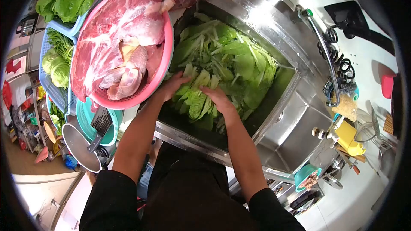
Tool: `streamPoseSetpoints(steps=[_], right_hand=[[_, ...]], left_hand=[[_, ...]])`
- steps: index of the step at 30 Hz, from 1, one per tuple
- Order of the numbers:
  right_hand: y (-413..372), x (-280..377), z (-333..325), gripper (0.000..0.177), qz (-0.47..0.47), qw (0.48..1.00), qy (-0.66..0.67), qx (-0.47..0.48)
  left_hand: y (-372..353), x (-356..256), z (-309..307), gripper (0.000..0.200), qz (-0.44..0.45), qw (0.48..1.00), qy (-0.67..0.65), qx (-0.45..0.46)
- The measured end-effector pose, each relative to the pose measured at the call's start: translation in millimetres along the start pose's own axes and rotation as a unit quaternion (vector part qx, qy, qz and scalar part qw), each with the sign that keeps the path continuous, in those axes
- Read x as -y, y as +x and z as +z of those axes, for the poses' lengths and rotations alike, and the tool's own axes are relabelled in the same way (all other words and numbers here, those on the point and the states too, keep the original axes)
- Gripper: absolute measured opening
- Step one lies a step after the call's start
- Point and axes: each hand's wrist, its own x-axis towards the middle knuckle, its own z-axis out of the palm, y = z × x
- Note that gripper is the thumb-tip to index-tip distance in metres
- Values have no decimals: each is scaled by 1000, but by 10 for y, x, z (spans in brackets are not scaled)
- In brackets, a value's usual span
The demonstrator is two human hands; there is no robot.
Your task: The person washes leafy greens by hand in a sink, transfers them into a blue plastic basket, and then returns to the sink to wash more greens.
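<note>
Leaves (231, 60): cut greens, bright green blades with pale stalks, in a loose overlapping pile.
Place: the near edge lies under the left hand (173, 84) and the right hand (219, 99); most spreads beyond the fingertips.

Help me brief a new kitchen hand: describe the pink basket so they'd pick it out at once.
Find the steel sink full of cut greens. At its left edge, beside the left hand, sits a round pink basket. Unlike the blue baskets of leafy vegetables next to it, it is heaped with raw meat.
</note>
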Motion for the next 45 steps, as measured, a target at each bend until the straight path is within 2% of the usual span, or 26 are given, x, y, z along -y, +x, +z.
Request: streamPoseSetpoints(steps=[1,3,6,7,9,10,11,15,18,19,21,22,24,25,27,30,32,34,36,38,39,40,42,43,44,45], right_hand=[[-92,168,-75,92,45,993,-105,2],[-109,189,-23,94,41,988,-123,-81],[-52,1,-15,85,70,983,-82,-147],[-44,-36,-11,81,84,982,-59,-158],[-160,-43,-143,70,2,994,107,-1],[-204,-7,-230,65,-43,978,189,77],[-220,14,-291,53,7,979,199,52],[-228,204,-77,68,37,994,105,17],[33,70,-20,73,86,996,3,-24],[139,6,-7,63,115,992,-2,-57],[176,-56,-7,60,97,995,29,-12],[153,-57,13,59,89,995,46,9],[350,-282,63,54,126,987,99,-31],[478,-427,66,53,144,980,126,-51],[721,-700,-7,51,214,975,-3,-61],[1055,-860,-144,51,301,930,-198,-75],[1024,-746,-139,48,255,942,-193,-99],[628,-518,-11,41,107,984,-54,-132],[374,-449,16,36,-70,992,30,-104],[250,-525,-110,37,-269,962,54,-16],[-22,-324,-75,32,-246,965,83,-40],[-311,-98,-30,28,-225,965,114,-65],[-1021,409,167,21,-330,936,36,-115],[-1241,507,75,16,-381,900,-149,-151],[-1622,801,175,25,-323,939,-19,-120],[-1786,890,165,28,-372,917,-40,-139]], left_hand=[[-47,-55,74,73,-1,998,57,-8],[-163,-81,241,77,-10,985,171,-26],[-29,-113,243,80,-89,946,304,72],[-120,-223,316,81,-80,953,288,52],[-214,-333,324,83,-64,965,251,32],[-194,-315,278,84,-54,971,231,32],[-8,-94,61,86,-42,977,205,52],[-7,-341,199,90,-4,981,190,50],[-77,-625,361,91,-106,936,327,69],[-81,-563,345,85,-89,941,322,55],[-37,-318,268,73,-54,948,313,27],[133,-38,132,72,-66,945,321,20],[507,550,-188,71,-86,938,336,6],[462,454,-130,75,-96,946,308,24],[377,342,1,83,-116,960,248,64],[535,501,-3,73,-67,950,304,32],[547,832,45,64,35,955,273,-108],[459,822,94,59,88,956,244,-138],[294,501,176,59,96,968,223,-60],[-118,187,384,43,98,960,255,-67],[-367,44,502,36,100,955,271,-71],[-563,-109,605,37,218,912,342,-67],[-959,-453,805,38,441,767,461,-59],[-1193,-676,972,42,445,786,428,-39],[-1426,-899,1140,46,448,803,393,-19],[-1590,-1034,1281,50,439,823,359,-8]])
